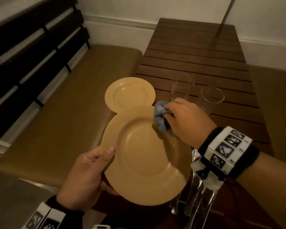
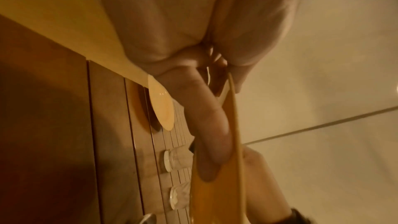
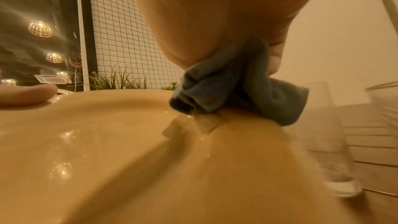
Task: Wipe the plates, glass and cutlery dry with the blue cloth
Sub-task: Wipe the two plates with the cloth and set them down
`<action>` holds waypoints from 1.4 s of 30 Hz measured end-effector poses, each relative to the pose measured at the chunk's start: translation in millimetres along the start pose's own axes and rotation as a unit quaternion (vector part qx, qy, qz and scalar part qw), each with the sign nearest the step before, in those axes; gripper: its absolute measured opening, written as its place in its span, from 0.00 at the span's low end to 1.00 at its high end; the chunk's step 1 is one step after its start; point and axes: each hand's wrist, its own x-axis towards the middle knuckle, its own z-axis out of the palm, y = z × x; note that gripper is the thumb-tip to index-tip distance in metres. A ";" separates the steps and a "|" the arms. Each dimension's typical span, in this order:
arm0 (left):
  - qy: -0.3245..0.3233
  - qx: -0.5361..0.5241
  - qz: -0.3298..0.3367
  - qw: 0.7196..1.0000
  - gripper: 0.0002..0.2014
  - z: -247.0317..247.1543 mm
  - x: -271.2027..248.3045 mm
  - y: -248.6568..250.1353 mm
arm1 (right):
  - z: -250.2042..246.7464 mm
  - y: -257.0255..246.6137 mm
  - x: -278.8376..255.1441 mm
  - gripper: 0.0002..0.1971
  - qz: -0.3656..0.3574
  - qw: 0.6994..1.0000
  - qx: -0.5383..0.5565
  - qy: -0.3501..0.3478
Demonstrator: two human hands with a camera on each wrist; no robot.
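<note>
A large yellow plate is held tilted above the table edge. My left hand grips its near-left rim, thumb on top and fingers underneath. My right hand clutches the bunched blue cloth and presses it on the plate's far rim. In the left wrist view the plate shows edge-on beside my fingers. A smaller yellow plate lies on the table's left edge. Two clear glasses stand behind my right hand. Cutlery lies under my right wrist, partly hidden.
The dark slatted wooden table stretches away toward the white wall. A tan cushioned bench with a dark slatted back runs along the left. Another tan seat lies right of the table.
</note>
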 end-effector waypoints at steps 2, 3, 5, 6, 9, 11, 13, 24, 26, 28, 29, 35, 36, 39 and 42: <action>-0.018 0.021 0.003 1.000 0.15 2.2 -0.2 0.3 | -0.2 -9.6 8.8 0.11 -0.036 0.999 -0.002 -0.022; -0.027 0.026 0.006 0.999 0.14 3.5 0.1 1.4 | -0.4 -18.4 11.7 0.11 -0.052 0.998 0.012 -0.020; -0.039 0.042 0.017 0.998 0.14 4.5 2.4 1.5 | 1.2 -38.4 13.0 0.08 -0.103 0.994 0.039 0.014; -0.039 0.053 0.025 0.998 0.14 5.6 3.7 1.5 | 2.4 -48.8 12.9 0.06 -0.138 0.989 0.049 0.035; -0.025 0.049 0.050 0.997 0.18 4.5 9.4 1.1 | 6.1 -73.5 9.1 0.04 -0.170 0.977 0.128 0.012; -0.007 0.014 0.049 0.999 0.18 -0.1 15.1 4.2 | 14.8 -77.5 3.0 0.03 -0.194 0.970 0.141 -0.033; 0.013 -0.017 0.053 0.998 0.19 -6.8 21.3 7.7 | 23.2 -79.3 -6.7 0.03 -0.230 0.961 0.147 -0.054; 0.109 -0.063 0.027 0.992 0.16 -21.9 22.1 2.4 | 28.5 -24.3 -37.6 0.10 -0.224 0.950 -0.060 -0.211; 0.093 -0.044 0.025 0.994 0.16 -14.9 22.7 0.9 | 30.2 -33.3 -41.0 0.08 -0.245 0.951 -0.006 -0.191; 0.053 0.009 0.020 0.998 0.16 -6.8 22.6 -0.5 | 39.8 -49.0 -40.1 0.07 -0.241 0.949 0.050 -0.197; 0.036 0.033 0.019 0.999 0.16 -4.6 21.9 -1.3 | 45.9 -55.3 -37.6 0.08 -0.225 0.951 0.062 -0.204; -0.005 0.071 0.002 0.997 0.19 -5.3 18.1 -1.6 | 60.2 -66.1 -24.9 0.09 -0.151 0.973 0.157 -0.084; -0.007 0.062 -0.002 0.998 0.19 -3.8 17.1 -2.9 | 58.4 -69.3 -21.9 0.08 -0.138 0.977 0.156 -0.048; 0.003 0.034 0.004 0.999 0.17 2.0 13.2 -10.8 | 50.8 -70.5 -4.6 0.09 -0.080 0.993 0.081 0.018; 0.033 0.001 0.035 0.999 0.15 4.1 9.3 -13.0 | 35.7 -52.9 11.2 0.10 -0.055 0.996 -0.063 -0.022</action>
